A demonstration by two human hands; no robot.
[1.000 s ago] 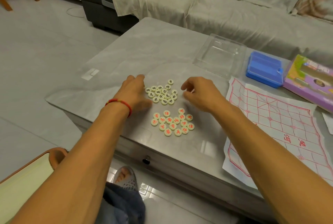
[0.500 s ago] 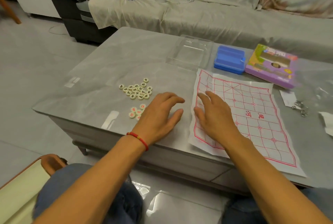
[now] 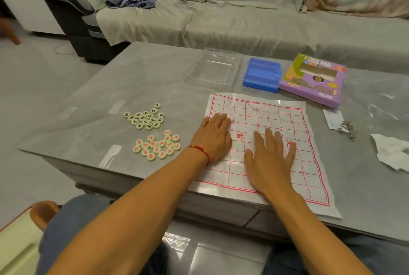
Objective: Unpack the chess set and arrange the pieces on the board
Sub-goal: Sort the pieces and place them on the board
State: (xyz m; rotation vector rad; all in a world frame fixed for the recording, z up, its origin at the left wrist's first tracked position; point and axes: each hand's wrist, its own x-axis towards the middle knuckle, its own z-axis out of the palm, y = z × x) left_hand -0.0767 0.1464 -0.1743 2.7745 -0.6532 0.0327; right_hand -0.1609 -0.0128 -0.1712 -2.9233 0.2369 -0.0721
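Note:
A white paper chess board (image 3: 276, 115) with a red grid lies on the grey table (image 3: 141, 75). My left hand (image 3: 213, 137) lies flat on the board's left edge, fingers straight. My right hand (image 3: 271, 158) presses flat on the board's middle with fingers spread. Left of the board sit two clusters of round cream pieces: several with black characters (image 3: 145, 118) farther away, several with red characters (image 3: 157, 147) nearer the table's front edge. Neither hand holds a piece.
A clear plastic lid (image 3: 212, 68), a blue tray (image 3: 262, 74) and the purple game box (image 3: 314, 78) stand behind the board. Keys (image 3: 346, 129) and crumpled paper (image 3: 391, 153) lie to the right. A covered sofa (image 3: 243, 20) runs behind the table.
Both hands have left the piece clusters and moved right onto the paper board, where they now lie flat. My view has shifted to the right.

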